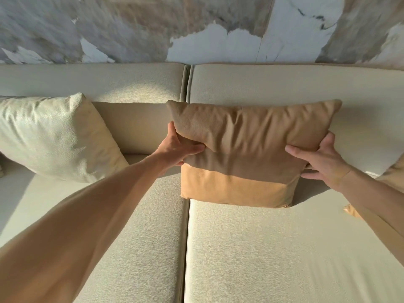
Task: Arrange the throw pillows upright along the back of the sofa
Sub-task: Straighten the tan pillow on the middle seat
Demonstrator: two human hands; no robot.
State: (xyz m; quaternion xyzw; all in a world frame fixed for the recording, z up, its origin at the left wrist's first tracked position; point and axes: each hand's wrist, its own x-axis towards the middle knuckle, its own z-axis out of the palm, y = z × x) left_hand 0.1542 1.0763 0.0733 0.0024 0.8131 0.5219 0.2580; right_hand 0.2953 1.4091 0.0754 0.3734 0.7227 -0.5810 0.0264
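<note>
Left hand point(181, 147) and right hand point(323, 162) clasp the tan pillow point(247, 154) by its sides; recommend pressing it squarely against the sofa back point(284, 84).

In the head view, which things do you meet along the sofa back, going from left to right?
cream pillow → left hand → tan pillow → right hand → part of another pillow at the right edge

The tan pillow point(251, 154) looks like soft, matt suede-like cloth, the cream pillow point(54, 136) and sofa point(262, 248) wear pebbled, leathery upholstery, and the wall point(196, 25) looks like marble.
</note>
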